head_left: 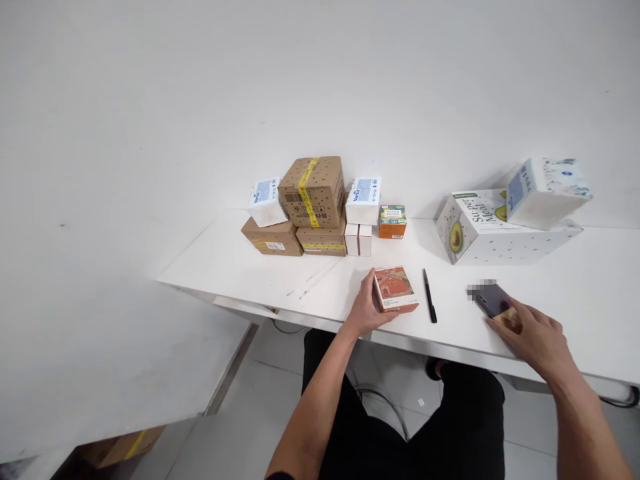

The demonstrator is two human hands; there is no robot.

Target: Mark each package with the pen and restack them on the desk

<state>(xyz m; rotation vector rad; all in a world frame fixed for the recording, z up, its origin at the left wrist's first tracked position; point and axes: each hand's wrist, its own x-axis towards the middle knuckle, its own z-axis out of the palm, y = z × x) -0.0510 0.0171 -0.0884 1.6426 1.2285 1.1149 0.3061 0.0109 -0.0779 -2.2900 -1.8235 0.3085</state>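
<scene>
My left hand [369, 308] is closed around the left and near edges of a small orange-and-white box [397, 289], which lies on the white table. Over to the right, the fingers of my right hand [535, 331] grip the near end of a dark smartphone [493, 299] at the tabletop; part of the phone is blurred out. Between the two hands lies a black pen [429, 297], touched by neither.
Brown cartons [313, 193] with yellow tape stand stacked at the back, flanked by white tissue packs [363, 200]. Beside them are white boxes [359, 241] and an orange-green box [392, 222]. An avocado-print box [500, 230] bears another tissue pack [547, 190]. The table's front edge [450, 350] runs above my legs.
</scene>
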